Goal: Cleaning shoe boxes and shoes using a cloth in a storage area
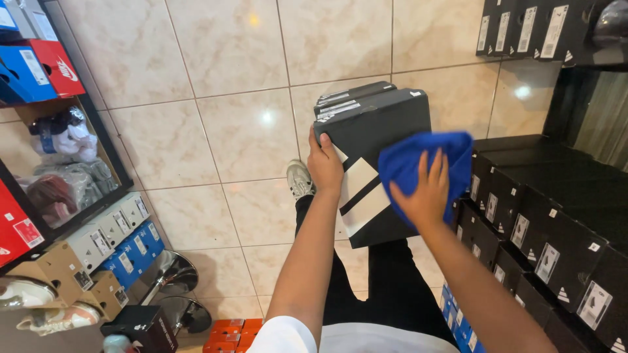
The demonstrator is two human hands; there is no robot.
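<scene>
We hold a black shoe box [373,131] up in front of us, over the tiled floor [229,98]. Our left hand [325,165] grips its left edge, with the fingers curled round the side. Our right hand [425,193] lies flat and spread on a blue cloth [418,160], which presses on the right part of the box lid. A second black box [350,97] sits under or behind the first one, on the far side.

What could go wrong? We think the box could tip or slip, since only one hand really grips it. A hard push from the cloth could knock it down onto the floor or our grey shoe [299,178]. The second box could slide away too.

To the right, a stack of black boxes [543,216] stands close by. An elbow could bump it.

Some things are hard to see. We cannot tell how the second box is held up. The fingertips of the left hand are hidden behind the box. The shelves on the left [65,216] are cut off.
</scene>
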